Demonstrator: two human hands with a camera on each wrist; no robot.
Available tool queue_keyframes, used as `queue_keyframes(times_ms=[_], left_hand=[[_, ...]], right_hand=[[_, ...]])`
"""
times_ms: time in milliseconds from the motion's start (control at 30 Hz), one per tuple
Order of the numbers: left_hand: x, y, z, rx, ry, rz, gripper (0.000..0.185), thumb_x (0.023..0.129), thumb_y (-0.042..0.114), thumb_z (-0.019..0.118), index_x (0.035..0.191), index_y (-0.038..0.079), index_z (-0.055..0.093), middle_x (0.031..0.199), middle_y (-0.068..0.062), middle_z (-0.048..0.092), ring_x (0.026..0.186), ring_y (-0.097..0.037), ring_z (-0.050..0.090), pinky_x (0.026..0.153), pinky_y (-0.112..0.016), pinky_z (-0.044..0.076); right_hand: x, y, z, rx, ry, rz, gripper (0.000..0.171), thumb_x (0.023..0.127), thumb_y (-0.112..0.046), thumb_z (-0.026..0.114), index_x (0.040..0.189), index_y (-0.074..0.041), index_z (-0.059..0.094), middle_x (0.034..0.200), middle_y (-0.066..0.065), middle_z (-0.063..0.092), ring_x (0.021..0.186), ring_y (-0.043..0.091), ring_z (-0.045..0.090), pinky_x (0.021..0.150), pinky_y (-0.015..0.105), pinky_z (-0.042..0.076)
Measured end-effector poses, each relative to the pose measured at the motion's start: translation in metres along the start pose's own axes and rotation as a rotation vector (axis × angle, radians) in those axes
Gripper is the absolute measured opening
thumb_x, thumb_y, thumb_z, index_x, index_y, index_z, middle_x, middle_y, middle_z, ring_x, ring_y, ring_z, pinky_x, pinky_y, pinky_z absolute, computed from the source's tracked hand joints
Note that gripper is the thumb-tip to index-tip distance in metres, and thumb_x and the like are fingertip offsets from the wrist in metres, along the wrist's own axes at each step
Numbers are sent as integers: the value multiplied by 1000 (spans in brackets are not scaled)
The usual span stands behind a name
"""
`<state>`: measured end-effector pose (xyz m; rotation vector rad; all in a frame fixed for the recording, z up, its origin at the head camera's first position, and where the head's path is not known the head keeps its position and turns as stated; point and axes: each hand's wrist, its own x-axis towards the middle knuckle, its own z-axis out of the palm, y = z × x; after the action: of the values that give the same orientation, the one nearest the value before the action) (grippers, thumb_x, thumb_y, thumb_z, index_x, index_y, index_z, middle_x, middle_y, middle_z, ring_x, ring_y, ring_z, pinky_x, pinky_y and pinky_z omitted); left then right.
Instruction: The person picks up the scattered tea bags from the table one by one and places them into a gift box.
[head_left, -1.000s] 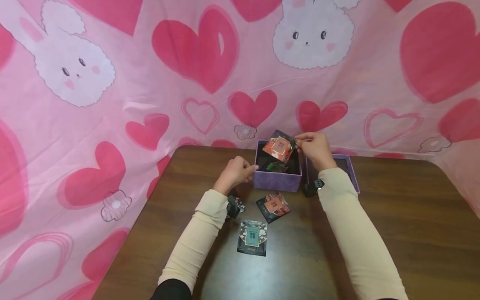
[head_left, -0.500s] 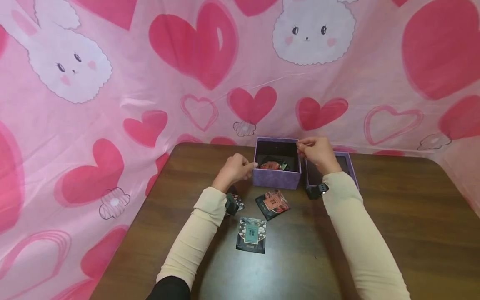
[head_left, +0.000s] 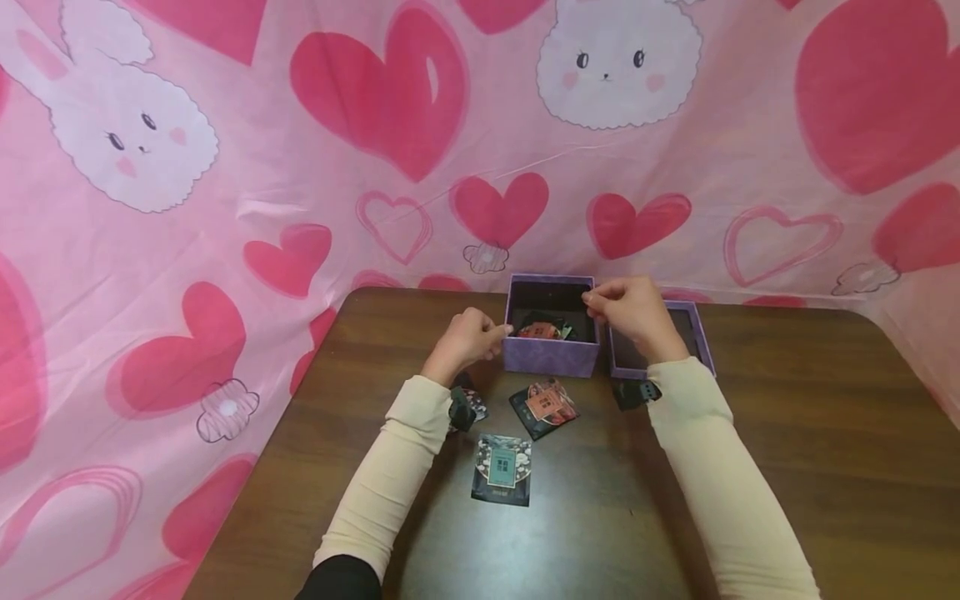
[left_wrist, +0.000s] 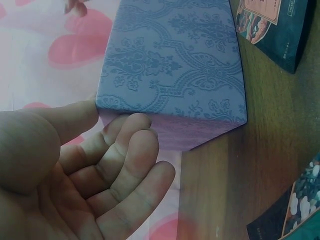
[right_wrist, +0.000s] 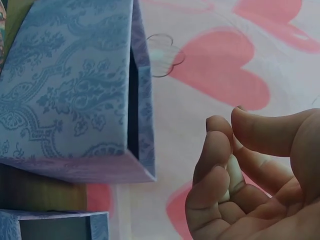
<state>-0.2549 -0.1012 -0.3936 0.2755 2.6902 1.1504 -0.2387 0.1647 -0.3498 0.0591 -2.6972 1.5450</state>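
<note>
A purple patterned box [head_left: 551, 357] stands without its lid near the table's back edge. Inside lies a dark sachet [head_left: 542, 331] with an orange label, among others partly hidden by the front wall. My left hand [head_left: 467, 343] holds the box's front left corner. In the left wrist view the thumb is at the rim and the curled fingers lie along the side wall. My right hand [head_left: 633, 310] hovers by the right rim, its fingers loosely bent around nothing. The right wrist view shows a small gap between thumb and index fingertips.
The purple lid [head_left: 703, 337] lies upturned right of the box. In front are an orange-labelled sachet [head_left: 545, 406], a teal-labelled sachet [head_left: 502, 468] and another sachet [head_left: 476, 404] partly behind the left wrist. A pink heart-print cloth [head_left: 405, 92] hangs behind the table.
One second ago my right hand held the orange-labelled sachet over the box; now it lies inside and the hand has let go. My left hand has stayed at the box corner.
</note>
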Motion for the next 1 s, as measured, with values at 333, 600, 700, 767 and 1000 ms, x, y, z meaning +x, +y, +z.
queue_keyframes(times_ms=[333,600,700,767,1000], left_hand=[[-1,-1,1,-6,5,2,38,98,33,67,80,1,75,66,-5,68,72,-31,72,62,-30,53],[-1,-3,1,-21,5,9,37,99,31,67,77,3,74,67,-5,69,72,-30,72,61,-31,54],[-1,-2,1,-17,12,12,37,98,31,68,75,3,74,66,-4,68,70,-28,71,60,-30,54],[-1,-2,0,-11,16,16,37,98,32,68,74,4,74,65,-4,68,67,-25,70,60,-30,53],[1,-3,0,-2,20,19,39,98,33,68,72,5,73,64,-4,67,61,-19,67,59,-29,52]], right_hand=[[-25,-5,4,-106,-48,-34,24,96,-20,70,101,2,76,81,13,72,70,23,65,70,37,49],[-49,5,15,-176,-95,-63,20,94,-20,72,88,-2,78,74,10,70,63,21,56,55,34,45],[-56,13,20,-175,-123,-50,18,92,-19,74,84,-4,78,73,7,69,62,21,55,55,35,44],[-59,20,24,-182,-139,-50,17,91,-19,75,82,-5,79,71,6,68,62,21,55,55,35,44],[-65,49,44,-258,-202,-57,18,88,-13,75,72,-6,76,64,-3,62,56,16,49,51,32,39]])
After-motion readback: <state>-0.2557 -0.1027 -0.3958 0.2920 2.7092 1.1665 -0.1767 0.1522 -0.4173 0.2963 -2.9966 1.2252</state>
